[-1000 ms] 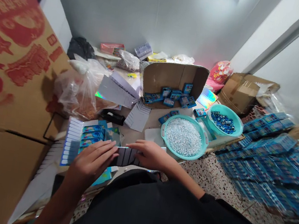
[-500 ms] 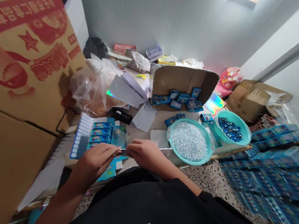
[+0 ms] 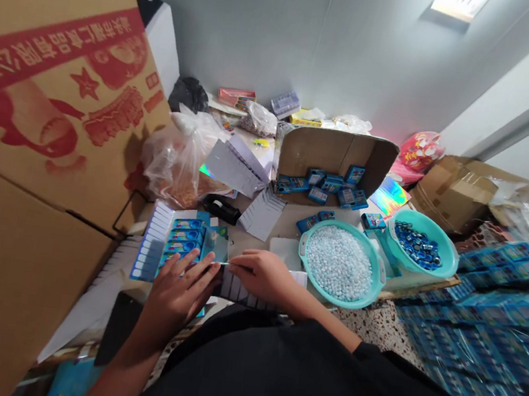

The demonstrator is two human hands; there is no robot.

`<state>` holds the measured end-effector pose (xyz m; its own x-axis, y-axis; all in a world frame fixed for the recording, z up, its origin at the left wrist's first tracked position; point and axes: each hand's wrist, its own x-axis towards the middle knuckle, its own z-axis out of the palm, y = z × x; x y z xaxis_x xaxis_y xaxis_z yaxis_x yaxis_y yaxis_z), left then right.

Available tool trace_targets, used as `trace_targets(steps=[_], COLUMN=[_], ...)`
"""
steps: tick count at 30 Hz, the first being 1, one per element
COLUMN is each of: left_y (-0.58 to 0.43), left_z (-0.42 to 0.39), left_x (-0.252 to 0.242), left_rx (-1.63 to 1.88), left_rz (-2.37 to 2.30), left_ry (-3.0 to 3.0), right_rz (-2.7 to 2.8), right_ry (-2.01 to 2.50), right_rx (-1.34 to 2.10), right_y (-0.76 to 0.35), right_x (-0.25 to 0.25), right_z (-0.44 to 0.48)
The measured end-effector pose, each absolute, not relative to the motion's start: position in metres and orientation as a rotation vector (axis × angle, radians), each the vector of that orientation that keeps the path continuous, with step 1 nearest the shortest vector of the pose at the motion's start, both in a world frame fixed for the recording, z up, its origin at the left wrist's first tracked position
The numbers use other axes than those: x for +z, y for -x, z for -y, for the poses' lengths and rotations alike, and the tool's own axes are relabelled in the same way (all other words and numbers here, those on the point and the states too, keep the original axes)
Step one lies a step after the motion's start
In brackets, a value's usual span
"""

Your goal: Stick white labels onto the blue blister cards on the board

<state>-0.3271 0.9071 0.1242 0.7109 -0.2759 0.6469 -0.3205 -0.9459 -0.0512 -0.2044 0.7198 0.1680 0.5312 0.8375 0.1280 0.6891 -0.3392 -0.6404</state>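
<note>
On the table before me lies a blue-and-white cardboard display box (image 3: 150,250), opened out, with a row of small blue packs (image 3: 185,237) inside. My left hand (image 3: 185,285) is open, its fingers stretched over the front of the packs and the box's near edge. My right hand (image 3: 264,276) has its fingers closed on the edge of a cardboard flap (image 3: 244,287) marked with pale strips, just right of the left hand. The fingertips of both hands are close together. My right hand's thumb is hidden, and the flap's lower part is partly covered by my shirt.
A turquoise basin of white pellets (image 3: 339,264) and a bowl of blue-wrapped pieces (image 3: 417,246) stand at right. Behind are a carton with small blue boxes (image 3: 332,182), white card sheets (image 3: 262,214) and a black tool (image 3: 221,208). A tall carton (image 3: 33,186) rises at left.
My left hand has gone from pinching the flap's edge to lying with fingers spread over the packs. The flap now shows its striped face below my right hand. The view has shifted slightly.
</note>
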Motion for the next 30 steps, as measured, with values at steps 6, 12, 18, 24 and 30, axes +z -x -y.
trace_targets(steps=[6, 12, 18, 24, 30], left_y=[0.33, 0.334, 0.339, 0.341, 0.333], left_z=[-0.9, -0.878, -0.846, -0.879, -0.941], left_x=[0.123, 0.116, 0.108, 0.104, 0.104], left_rx=[0.985, 0.923, 1.008, 0.882, 0.746], left_rz=[0.522, 0.359, -0.305, -0.968, -0.995], left_ry=[-2.832, -2.759, -2.071, -1.578, -1.444], right_rz=[1.217, 1.18, 1.041, 0.701, 0.673], right_ry=[2.126, 2.127, 2.238, 2.568, 2.566], right_rx=[0.352, 0.429, 0.461, 0.507, 0.337], right_y=[0.198, 0.182, 0.163, 0.134, 0.149], right_x=[0.164, 0.158, 0.129, 0.058, 0.052], right_z=[-0.718, -0.709, -0.696, -0.688, -0.712])
